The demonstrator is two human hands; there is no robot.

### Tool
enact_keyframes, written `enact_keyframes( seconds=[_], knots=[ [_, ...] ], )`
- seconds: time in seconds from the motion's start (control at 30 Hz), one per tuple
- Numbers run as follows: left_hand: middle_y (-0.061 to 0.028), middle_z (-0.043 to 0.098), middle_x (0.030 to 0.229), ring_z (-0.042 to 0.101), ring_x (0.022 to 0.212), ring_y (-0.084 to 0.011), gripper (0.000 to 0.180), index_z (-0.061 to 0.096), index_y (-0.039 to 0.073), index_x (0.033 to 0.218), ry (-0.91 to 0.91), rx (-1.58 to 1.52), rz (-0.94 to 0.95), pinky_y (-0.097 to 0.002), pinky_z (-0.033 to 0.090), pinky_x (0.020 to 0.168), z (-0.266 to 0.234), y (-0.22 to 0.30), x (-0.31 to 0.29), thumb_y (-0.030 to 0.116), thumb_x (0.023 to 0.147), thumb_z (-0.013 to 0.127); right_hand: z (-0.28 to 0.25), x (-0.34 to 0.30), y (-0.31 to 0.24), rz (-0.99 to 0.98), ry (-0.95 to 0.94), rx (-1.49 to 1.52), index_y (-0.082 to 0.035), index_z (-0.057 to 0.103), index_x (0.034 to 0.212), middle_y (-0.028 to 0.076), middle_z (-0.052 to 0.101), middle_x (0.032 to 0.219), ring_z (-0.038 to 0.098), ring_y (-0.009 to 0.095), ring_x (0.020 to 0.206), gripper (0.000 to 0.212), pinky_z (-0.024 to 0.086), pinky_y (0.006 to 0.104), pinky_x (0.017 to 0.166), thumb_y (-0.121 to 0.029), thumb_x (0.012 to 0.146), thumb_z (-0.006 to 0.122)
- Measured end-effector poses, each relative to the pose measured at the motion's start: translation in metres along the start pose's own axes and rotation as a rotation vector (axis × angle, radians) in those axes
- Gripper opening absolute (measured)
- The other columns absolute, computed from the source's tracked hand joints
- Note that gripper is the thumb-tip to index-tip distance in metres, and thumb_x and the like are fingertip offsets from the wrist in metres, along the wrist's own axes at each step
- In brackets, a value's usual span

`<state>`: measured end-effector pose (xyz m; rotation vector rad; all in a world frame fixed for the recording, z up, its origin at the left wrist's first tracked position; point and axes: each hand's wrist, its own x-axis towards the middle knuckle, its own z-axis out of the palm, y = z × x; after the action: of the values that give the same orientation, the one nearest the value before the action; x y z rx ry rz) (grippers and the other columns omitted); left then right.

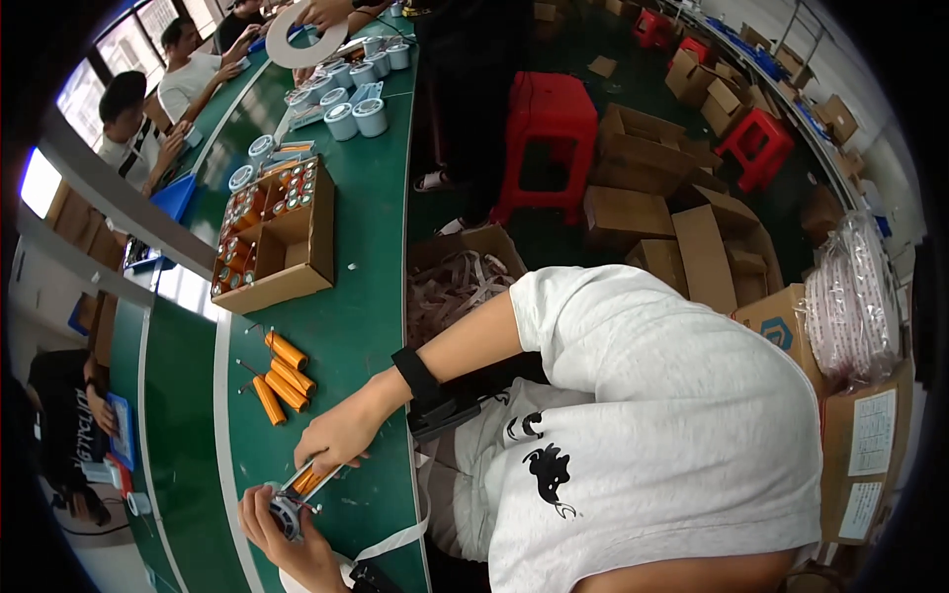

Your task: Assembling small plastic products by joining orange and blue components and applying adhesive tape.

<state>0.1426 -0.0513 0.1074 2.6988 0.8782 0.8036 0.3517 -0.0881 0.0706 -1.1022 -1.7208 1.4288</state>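
My left hand [287,539], low in the view, is closed around the round grey head [285,516] of a small part with a pale handle shell. My right hand [336,440], with a black band on the wrist, has its fingers pressed on an orange cylindrical battery [310,481] in that shell. Thin wires and a small white connector [316,509] show beside it. Several loose orange batteries [287,383] with wires lie on the green table [366,415], past my right hand. My fingers partly hide where battery and shell meet.
A divided cardboard box [287,267] holds more batteries. Beyond it stand several pale-blue round housings [356,117]. A white strap [395,539] lies along the table edge. Cartons [633,217] and red stools [549,138] occupy the floor. Other people work along the tables.
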Motion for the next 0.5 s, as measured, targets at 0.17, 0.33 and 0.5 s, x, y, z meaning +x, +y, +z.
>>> enact_keyframes(
  seconds=[0.17, 0.33, 0.5],
  knots=[
    [-0.0136, 0.042, 0.124, 0.038, 0.118, -0.031, 0.058, 0.049, 0.004, 0.115, 0.057, 0.007, 0.173, -0.0404, 0.032, 0.096, -0.023, 0.022, 0.036, -0.011, 0.06, 0.06, -0.01, -0.011, -0.014, -0.442, 0.219, -0.268, 0.001, 0.053, 0.103, 0.009, 0.054, 0.063, 0.054, 0.018, 0.052, 0.023, 0.043, 0.0291, 0.048, -0.012, 0.086, 0.044],
    [-0.0153, 0.035, 0.131, 0.029, 0.125, -0.0331, 0.066, 0.039, 0.005, 0.127, 0.074, 0.091, 0.14, -0.0429, 0.026, 0.1, -0.054, 0.03, 0.049, 0.006, 0.066, 0.065, -0.041, -0.035, -0.034, -0.185, 0.442, 0.419, -0.002, 0.055, 0.105, 0.006, 0.057, 0.064, 0.045, 0.006, 0.043, 0.026, 0.037, 0.0201, 0.036, -0.021, 0.091, 0.044],
    [-0.022, 0.041, 0.124, 0.039, 0.113, -0.0385, 0.071, 0.044, -0.002, 0.121, -0.154, 0.268, -0.027, -0.0451, 0.031, 0.095, -0.106, 0.004, -0.015, 0.034, 0.067, 0.072, -0.178, -0.083, 0.008, -0.31, 1.44, -0.271, 0.0, 0.058, 0.097, 0.008, 0.057, 0.057, 0.052, 0.01, 0.043, 0.024, 0.039, 0.0249, 0.036, -0.018, 0.089, 0.045]
  ],
)
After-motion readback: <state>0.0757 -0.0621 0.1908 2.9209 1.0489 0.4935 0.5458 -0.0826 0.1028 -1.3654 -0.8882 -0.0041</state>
